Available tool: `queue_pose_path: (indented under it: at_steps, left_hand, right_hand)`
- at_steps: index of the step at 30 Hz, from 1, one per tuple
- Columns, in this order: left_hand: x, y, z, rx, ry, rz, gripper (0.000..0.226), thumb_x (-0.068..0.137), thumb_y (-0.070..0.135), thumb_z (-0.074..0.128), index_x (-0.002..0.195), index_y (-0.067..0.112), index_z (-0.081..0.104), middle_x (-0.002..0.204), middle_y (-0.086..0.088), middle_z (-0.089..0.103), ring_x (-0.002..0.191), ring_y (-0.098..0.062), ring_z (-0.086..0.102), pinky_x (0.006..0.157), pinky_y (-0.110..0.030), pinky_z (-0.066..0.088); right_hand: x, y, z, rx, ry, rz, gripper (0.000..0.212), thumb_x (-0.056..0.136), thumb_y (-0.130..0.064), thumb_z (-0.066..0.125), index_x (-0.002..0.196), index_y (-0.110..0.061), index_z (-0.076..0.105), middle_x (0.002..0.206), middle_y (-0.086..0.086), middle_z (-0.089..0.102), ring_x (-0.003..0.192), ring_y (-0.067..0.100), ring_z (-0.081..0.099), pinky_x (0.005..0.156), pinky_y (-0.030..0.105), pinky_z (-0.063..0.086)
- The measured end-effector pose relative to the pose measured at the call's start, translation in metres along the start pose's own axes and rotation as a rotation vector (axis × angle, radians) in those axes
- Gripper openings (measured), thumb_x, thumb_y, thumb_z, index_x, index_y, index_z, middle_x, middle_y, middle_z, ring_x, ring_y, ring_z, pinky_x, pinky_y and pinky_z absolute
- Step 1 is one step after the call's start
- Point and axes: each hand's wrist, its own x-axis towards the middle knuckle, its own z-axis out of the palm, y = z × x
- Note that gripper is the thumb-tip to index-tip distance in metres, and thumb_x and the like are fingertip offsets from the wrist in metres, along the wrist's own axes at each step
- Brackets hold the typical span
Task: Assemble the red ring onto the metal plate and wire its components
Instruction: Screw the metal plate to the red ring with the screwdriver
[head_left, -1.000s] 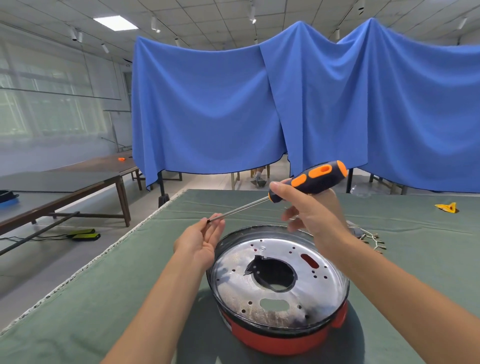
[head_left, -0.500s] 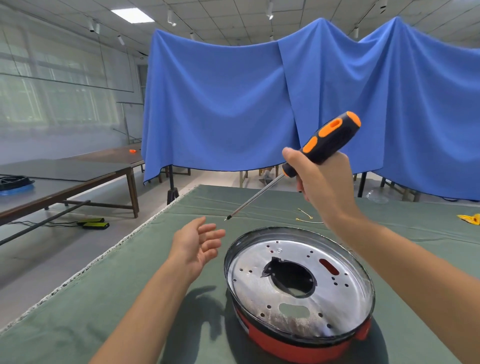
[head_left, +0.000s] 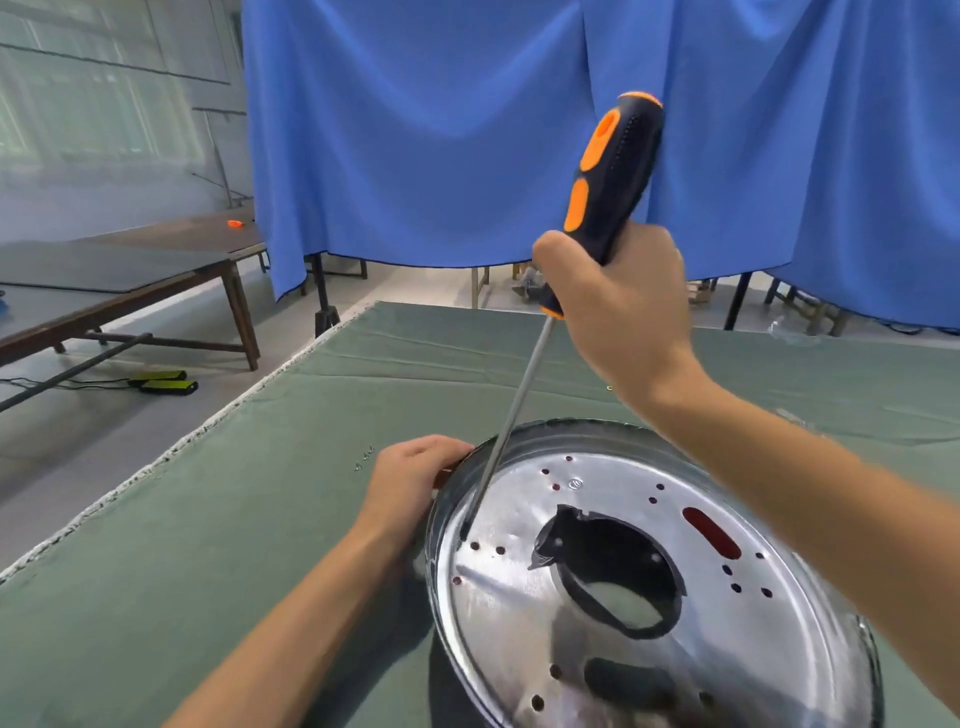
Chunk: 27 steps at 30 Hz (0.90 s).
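The right hand was clenched around the lower part of a black-and-orange screwdriver, holding it nearly upright with the handle tilted slightly to the right. Its long steel shaft ran down and to the left, and the tip met the metal plate near the plate's left edge, just above a small cluster of holes; whether a screw sat under the tip could not be made out.

The metal plate lay on the green cloth-covered table, in the near right part of the scene. It was round and shiny, with a raised rim, a large dark central opening, a red slot on its right side and many small holes. Of the red ring, only red showing through the slot and holes could be seen.

The left hand rested at the far left rim of the plate, fingers curled over the edge and grasping it.

A few tiny screws lay on the cloth just left of the left hand. A blue curtain hung behind the table, and a wooden table stood on the far left with a small orange object on it.
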Motion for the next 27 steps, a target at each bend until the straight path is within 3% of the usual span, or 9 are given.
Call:
queue_pose_path:
  at_steps: [3,5,8,10,12,16,21,24,27]
  left_hand:
    - [-0.014,-0.006,-0.002,-0.127,-0.012,-0.03,0.023,0.074,0.021,0.066,0.082,0.001,0.074,0.085,-0.023,0.067,0.08,-0.035,0.06,0.077,-0.049,0.047]
    - [-0.021,-0.004,-0.005,-0.136,-0.007,-0.018,0.018,0.078,0.014,0.063,0.085,0.003,0.074,0.092,-0.026,0.068,0.085,-0.04,0.061,0.082,-0.055,0.047]
    - [-0.03,-0.004,-0.009,-0.129,0.033,0.01,0.015,0.08,0.0,0.059,0.084,0.004,0.073,0.086,-0.022,0.068,0.081,-0.032,0.059,0.076,-0.046,0.045]
    - [-0.035,-0.003,-0.008,-0.123,0.021,0.006,0.016,0.073,0.006,0.067,0.089,0.003,0.071,0.086,-0.018,0.067,0.078,-0.029,0.059,0.07,-0.038,0.045]
    - [-0.039,-0.004,-0.007,-0.119,0.026,-0.004,0.026,0.065,0.013,0.07,0.089,0.005,0.071,0.085,-0.016,0.068,0.073,-0.027,0.061,0.065,-0.033,0.048]
    - [-0.041,-0.005,-0.005,-0.102,0.097,-0.004,0.011,0.081,0.003,0.066,0.077,0.011,0.072,0.068,-0.005,0.069,0.055,-0.013,0.061,0.048,-0.02,0.049]
    - [-0.044,-0.001,-0.004,-0.08,0.108,0.017,0.014,0.083,0.003,0.065,0.074,0.009,0.073,0.066,-0.009,0.069,0.054,-0.015,0.061,0.048,-0.019,0.049]
    - [-0.043,-0.001,-0.004,-0.081,0.104,0.022,0.011,0.083,0.003,0.065,0.076,0.006,0.073,0.07,-0.013,0.069,0.06,-0.021,0.06,0.05,-0.021,0.05]
    - [-0.044,0.0,-0.004,-0.083,0.115,0.021,0.013,0.083,0.002,0.065,0.075,0.007,0.074,0.071,-0.013,0.068,0.061,-0.022,0.06,0.05,-0.021,0.05]
  right_hand:
    - [-0.01,-0.001,0.001,0.018,-0.038,0.044,0.032,0.071,-0.02,0.052,0.046,-0.02,0.033,0.037,-0.011,0.036,0.039,0.005,0.041,0.049,0.028,0.042]
    - [-0.014,-0.007,-0.001,0.007,-0.045,0.039,0.03,0.07,-0.02,0.051,0.049,-0.018,0.03,0.037,-0.011,0.035,0.039,0.004,0.043,0.05,0.028,0.04]
    - [-0.02,-0.018,-0.007,-0.028,-0.033,-0.01,0.033,0.068,-0.019,0.05,0.045,-0.021,0.026,0.034,-0.012,0.036,0.038,0.007,0.035,0.045,0.022,0.031]
    - [-0.022,-0.023,-0.011,-0.045,-0.026,-0.023,0.033,0.067,-0.019,0.049,0.043,-0.021,0.026,0.034,-0.011,0.038,0.039,0.008,0.034,0.043,0.021,0.029]
    - [-0.026,-0.026,-0.013,-0.079,-0.018,-0.027,0.033,0.066,-0.022,0.05,0.041,-0.02,0.03,0.036,-0.01,0.041,0.039,0.01,0.04,0.043,0.025,0.034]
    - [-0.03,-0.031,-0.019,-0.117,0.007,-0.044,0.029,0.066,-0.025,0.052,0.042,-0.024,0.036,0.038,-0.007,0.033,0.06,0.037,0.06,0.044,0.035,0.039]
    - [-0.029,-0.034,-0.021,-0.122,0.053,-0.057,0.033,0.065,-0.024,0.053,0.043,-0.019,0.028,0.039,-0.007,0.036,0.054,0.034,0.054,0.044,0.031,0.035]
    - [-0.028,-0.034,-0.02,-0.11,0.048,-0.044,0.026,0.065,-0.025,0.051,0.043,-0.023,0.037,0.038,-0.009,0.04,0.046,0.022,0.045,0.043,0.027,0.036]
    - [-0.03,-0.032,-0.018,-0.104,0.041,-0.043,0.028,0.066,-0.025,0.052,0.044,-0.022,0.035,0.038,-0.008,0.034,0.056,0.036,0.054,0.042,0.031,0.036]
